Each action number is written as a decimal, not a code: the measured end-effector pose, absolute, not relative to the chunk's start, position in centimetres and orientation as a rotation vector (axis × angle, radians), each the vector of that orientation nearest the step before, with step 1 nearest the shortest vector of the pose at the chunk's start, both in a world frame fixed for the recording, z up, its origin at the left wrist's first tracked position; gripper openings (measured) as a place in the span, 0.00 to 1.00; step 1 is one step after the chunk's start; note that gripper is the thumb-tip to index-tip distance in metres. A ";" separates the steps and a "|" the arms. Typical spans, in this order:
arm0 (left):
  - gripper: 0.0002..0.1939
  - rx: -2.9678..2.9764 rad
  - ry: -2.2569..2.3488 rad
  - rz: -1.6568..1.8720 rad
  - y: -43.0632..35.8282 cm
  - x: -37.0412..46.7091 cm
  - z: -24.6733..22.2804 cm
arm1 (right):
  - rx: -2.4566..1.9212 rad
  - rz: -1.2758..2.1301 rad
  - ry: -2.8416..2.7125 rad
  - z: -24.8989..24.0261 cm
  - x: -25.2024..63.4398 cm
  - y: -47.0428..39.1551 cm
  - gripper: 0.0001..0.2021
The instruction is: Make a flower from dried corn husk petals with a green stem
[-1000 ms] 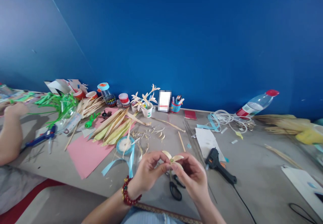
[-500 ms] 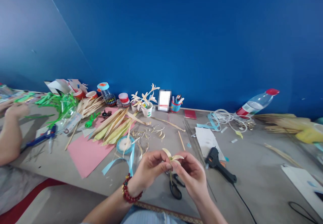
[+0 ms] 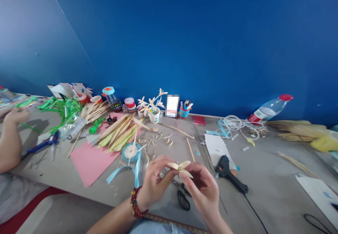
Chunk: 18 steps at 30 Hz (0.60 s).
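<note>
A pale husk flower (image 3: 180,168) with a greenish centre is held between my two hands above the near edge of the table. My left hand (image 3: 158,177), with a red bead bracelet at the wrist, pinches it from the left. The thumb and fingers of my right hand (image 3: 202,184) grip its right side. Black-handled scissors (image 3: 183,199) lie on the table beneath, partly hidden by my hands. Husk scraps (image 3: 151,141) and a blue ribbon roll (image 3: 131,152) lie beyond my left hand. To the right rests a black glue gun (image 3: 229,174).
Corn husks (image 3: 120,132) lie partly over pink paper (image 3: 92,162). Behind stand a cup of husk flowers (image 3: 154,116) and a pen cup (image 3: 184,111). A tilted bottle (image 3: 270,111) and white cable (image 3: 237,126) are at the back right. Another person's hand (image 3: 18,116) is at far left.
The husk flower has turned in my fingers, so its petals now spread flatter and its centre faces me more. The other person's hand has shifted slightly.
</note>
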<state>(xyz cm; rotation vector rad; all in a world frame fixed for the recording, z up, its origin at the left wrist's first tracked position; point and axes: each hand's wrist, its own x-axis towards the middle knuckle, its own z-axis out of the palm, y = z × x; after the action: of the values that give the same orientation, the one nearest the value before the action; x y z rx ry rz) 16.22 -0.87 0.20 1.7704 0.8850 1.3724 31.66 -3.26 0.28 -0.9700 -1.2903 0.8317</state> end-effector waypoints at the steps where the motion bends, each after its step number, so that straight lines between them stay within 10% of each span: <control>1: 0.04 1.822 0.883 1.422 -0.9 16.3 0.2 | -0.954 0.767 -1.333 0.3 31.6 -3.3 0.03; 18: 0.08 2.170 0.946 1.675 -1.2 16.6 0.2 | -0.886 0.489 -1.486 1.5 31.2 -3.2 0.10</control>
<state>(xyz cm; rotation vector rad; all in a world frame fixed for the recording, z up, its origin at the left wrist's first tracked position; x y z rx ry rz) 16.59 -1.20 0.19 2.1697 0.9458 1.6754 31.20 -3.17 1.51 -0.8856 -1.4856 0.4894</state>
